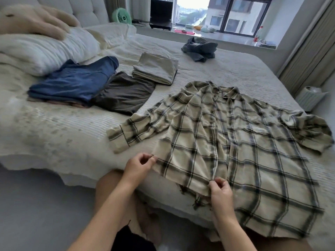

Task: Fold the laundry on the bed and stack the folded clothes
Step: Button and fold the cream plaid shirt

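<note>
A beige and black plaid shirt lies spread face up on the bed, collar away from me, both sleeves out to the sides. My left hand pinches the left corner of its hem. My right hand pinches the hem near the button placket at the bed's front edge. Folded clothes lie to the left: a blue piece on a pinkish one, a dark grey-brown piece, and a beige stack. A crumpled grey garment sits unfolded at the far side.
A white pillow and a plush toy lie at the head of the bed, left. A green fan and a laptop stand on the window ledge. A small bin stands on the floor at right.
</note>
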